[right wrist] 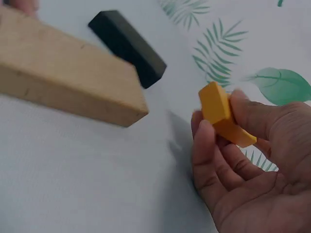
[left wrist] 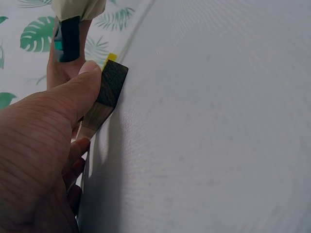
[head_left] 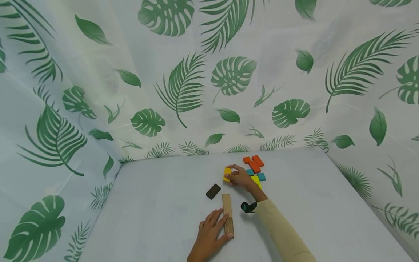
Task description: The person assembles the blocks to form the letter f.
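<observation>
In the head view my right hand (head_left: 240, 178) pinches a yellow block (head_left: 227, 174) between thumb and fingers, over the back middle of the table. The right wrist view shows this yellow block (right wrist: 216, 104) tilted at the fingertips. My left hand (head_left: 209, 233) lies along the left side of two wooden blocks set end to end. The farther one is a light wooden block (head_left: 226, 203), the nearer a brown wooden block (head_left: 228, 227). My left thumb (left wrist: 80, 92) presses the brown block's near end while fingers touch its other side. A dark brown block (head_left: 213, 191) lies just beyond, apart from them.
Behind my right hand lie several orange blocks (head_left: 254, 166), two teal blocks (head_left: 261, 177) and a bright yellow block (head_left: 256, 182), partly hidden by the wrist. A black wrist strap (head_left: 248, 207) hangs at my right sleeve. Leaf-patterned cloth (head_left: 196, 91) rises behind the white table (head_left: 157, 211).
</observation>
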The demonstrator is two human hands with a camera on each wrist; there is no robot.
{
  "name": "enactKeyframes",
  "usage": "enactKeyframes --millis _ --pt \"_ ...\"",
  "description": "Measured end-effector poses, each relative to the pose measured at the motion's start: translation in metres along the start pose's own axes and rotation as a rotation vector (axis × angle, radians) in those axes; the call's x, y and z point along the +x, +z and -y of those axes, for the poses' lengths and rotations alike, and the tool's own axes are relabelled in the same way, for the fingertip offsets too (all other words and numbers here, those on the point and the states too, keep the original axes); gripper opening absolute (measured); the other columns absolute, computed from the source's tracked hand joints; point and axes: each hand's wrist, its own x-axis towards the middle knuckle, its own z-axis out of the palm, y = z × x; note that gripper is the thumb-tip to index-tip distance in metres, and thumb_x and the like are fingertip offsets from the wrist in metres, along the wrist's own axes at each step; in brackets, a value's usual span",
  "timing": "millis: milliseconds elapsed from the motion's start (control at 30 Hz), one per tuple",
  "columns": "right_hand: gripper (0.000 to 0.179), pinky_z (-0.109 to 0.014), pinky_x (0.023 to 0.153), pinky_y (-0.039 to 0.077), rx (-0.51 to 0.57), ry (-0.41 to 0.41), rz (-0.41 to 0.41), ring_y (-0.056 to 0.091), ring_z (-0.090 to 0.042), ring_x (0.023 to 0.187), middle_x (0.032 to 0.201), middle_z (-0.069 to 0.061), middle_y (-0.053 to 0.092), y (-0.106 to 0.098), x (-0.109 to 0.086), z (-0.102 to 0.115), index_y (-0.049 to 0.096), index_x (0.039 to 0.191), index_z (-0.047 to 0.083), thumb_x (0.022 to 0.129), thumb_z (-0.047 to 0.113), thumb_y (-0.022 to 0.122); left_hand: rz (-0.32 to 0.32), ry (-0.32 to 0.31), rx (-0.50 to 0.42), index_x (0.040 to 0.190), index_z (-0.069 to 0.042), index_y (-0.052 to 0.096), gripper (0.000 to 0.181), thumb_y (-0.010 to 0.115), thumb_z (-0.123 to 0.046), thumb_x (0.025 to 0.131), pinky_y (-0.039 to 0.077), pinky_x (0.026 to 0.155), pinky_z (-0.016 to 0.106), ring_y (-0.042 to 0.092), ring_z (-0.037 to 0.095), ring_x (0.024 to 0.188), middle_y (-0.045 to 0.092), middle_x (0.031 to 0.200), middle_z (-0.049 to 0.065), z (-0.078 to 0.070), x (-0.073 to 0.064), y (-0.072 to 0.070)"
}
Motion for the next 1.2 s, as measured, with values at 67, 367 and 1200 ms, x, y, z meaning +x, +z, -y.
enactKeyframes --millis 67,367,1200 --pt "0.045 -0.026 0.072 0.054 -0.078 0.01 -0.028 0.061 -0.02 0.078 0.104 -0.013 0.066 0.0011 -0.0014 -0.0004 0.054 0.134 0.013 0.093 0.023 0.068 0.016 -0.02 -0.012 0.149 -0.031 0.042 0.066 0.044 -0.066 0.093 0.038 0.095 0.045 0.033 0.024 0.143 0.035 0.158 -0.002 -0.0006 0.0009 0.0001" --pt "0.035 -0.027 0.063 0.046 -0.331 -0.068 -0.038 0.054 -0.019 0.071 0.083 -0.006 0.063 0.0061 -0.0032 -0.0001 0.06 0.123 0.014 0.09 0.022 0.071 -0.016 0.011 0.012 0.148 -0.03 0.044 0.065 0.044 -0.065 0.094 0.038 0.093 0.043 0.035 0.025 0.142 0.037 0.157 0.0 0.0003 0.0002 -0.0012" --pt "0.033 -0.029 0.075 0.047 -0.518 -0.175 0.033 0.051 -0.019 0.086 0.102 -0.008 0.058 0.0066 -0.0103 -0.0048 0.069 0.112 0.009 0.085 0.026 0.077 0.007 0.015 0.003 0.149 -0.028 0.042 0.069 0.05 -0.065 0.091 0.038 0.093 0.042 0.034 0.025 0.142 0.035 0.158 0.001 -0.0014 -0.0014 -0.0028"
